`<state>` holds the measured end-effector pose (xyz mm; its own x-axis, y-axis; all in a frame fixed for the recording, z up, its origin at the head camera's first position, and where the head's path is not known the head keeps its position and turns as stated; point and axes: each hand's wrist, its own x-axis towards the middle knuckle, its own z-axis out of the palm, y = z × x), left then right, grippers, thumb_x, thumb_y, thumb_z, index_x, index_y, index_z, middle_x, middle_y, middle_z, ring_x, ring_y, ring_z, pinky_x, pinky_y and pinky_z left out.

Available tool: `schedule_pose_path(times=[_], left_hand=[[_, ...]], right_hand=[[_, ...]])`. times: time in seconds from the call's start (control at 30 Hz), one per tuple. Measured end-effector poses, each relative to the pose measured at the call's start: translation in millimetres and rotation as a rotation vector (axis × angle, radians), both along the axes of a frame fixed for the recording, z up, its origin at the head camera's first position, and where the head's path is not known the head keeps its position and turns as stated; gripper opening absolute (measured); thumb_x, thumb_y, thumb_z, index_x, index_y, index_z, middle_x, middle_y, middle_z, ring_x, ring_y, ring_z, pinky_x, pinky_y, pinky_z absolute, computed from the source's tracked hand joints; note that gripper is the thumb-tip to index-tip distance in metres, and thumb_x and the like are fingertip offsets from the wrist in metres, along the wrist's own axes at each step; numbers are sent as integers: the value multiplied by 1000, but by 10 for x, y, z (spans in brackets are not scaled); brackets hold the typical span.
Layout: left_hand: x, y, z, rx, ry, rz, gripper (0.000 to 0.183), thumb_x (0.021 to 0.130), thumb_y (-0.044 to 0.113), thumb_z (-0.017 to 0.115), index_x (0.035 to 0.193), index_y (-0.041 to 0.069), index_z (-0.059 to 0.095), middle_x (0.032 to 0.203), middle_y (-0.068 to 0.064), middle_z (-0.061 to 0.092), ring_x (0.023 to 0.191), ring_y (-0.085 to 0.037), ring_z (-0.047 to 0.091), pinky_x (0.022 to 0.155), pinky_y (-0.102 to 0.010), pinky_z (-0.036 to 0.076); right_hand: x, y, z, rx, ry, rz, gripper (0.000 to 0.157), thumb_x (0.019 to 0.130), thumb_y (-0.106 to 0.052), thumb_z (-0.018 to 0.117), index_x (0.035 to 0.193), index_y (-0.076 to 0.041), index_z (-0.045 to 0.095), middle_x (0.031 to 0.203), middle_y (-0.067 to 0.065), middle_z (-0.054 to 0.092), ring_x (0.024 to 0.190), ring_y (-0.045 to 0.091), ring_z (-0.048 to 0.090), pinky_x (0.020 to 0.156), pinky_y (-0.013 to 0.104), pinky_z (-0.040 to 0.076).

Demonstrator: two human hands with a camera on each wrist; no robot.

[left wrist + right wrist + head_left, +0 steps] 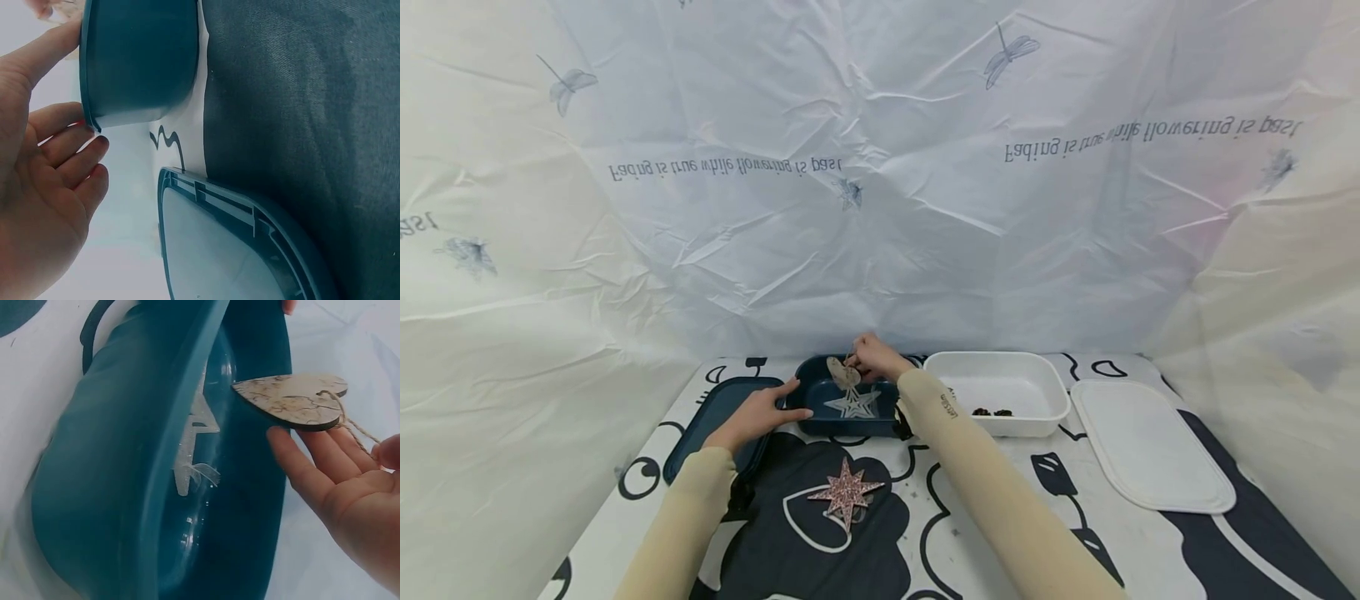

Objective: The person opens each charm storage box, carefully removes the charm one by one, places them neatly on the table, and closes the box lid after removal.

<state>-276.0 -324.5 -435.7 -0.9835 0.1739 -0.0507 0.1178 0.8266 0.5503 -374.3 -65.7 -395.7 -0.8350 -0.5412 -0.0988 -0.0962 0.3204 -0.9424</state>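
My right hand [877,360] is over the blue box [850,427], pinching the twine loop of a heart-shaped wooden ornament [294,400]. In the head view the heart hangs within the box's outline, overlapping a white star ornament [854,404] that lies inside. A sheer ribbon end shows on the star in the right wrist view. At the box's left end my left hand [762,412] touches the rim, thumb and fingers [75,159] spread apart around the corner. The blue lid [711,429] lies to the left, under my left forearm and hand.
A pink glittery star [846,493] lies on the patterned cloth in front. Right of the blue box stands a white box [992,379] with small dark pine cones [992,412] in it. Its white lid [1153,446] lies further right. A white sheet [865,250] hangs behind.
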Motion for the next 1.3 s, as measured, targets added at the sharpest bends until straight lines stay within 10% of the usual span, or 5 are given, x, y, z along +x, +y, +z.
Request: schedule_pose_path(times=[0.7, 1.3], left_hand=[[-27, 31, 48, -26, -12, -5, 94, 89, 64, 66, 159, 10, 32, 160, -22, 30, 140, -47, 38, 107, -65, 37], [-41, 6, 18, -35, -7, -20, 95, 90, 64, 66, 160, 10, 30, 161, -22, 29, 141, -48, 35, 108, -66, 35]], right_hand=[[156, 391, 348, -128, 0, 7, 37, 113, -28, 27, 132, 3, 32, 123, 19, 51, 102, 25, 59, 81, 37, 54], [620, 824, 512, -123, 11, 100, 23, 113, -31, 28, 104, -10, 30, 120, 16, 57, 74, 17, 43, 69, 33, 38]])
